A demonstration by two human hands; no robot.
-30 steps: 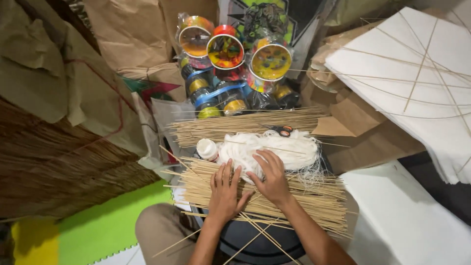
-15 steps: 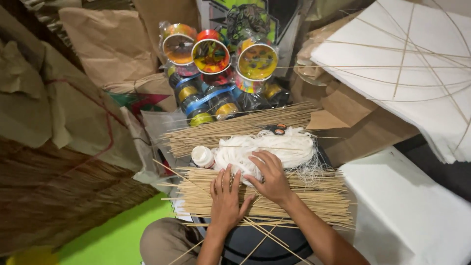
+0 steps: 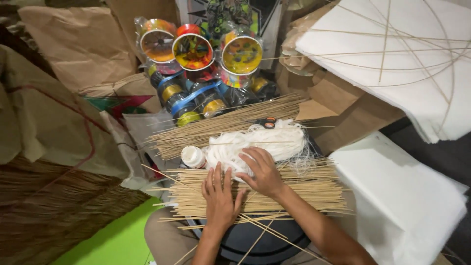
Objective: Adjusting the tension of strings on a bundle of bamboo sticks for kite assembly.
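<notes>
Left hand (image 3: 220, 196) lies flat & open, fingers spread a bit, palm down on the stick bundle (image 3: 304, 189), which sits across the lap on a dark round thing (image 3: 265, 240). Right hand (image 3: 264, 172) is open too, fingers curled loosely, touching the white string (image 3: 265, 142) just behind the sticks w/ wrist over the bundle; nothing clamped in either. Both forearms come up from bottom edge, hands side by side, nearly touching.
</notes>
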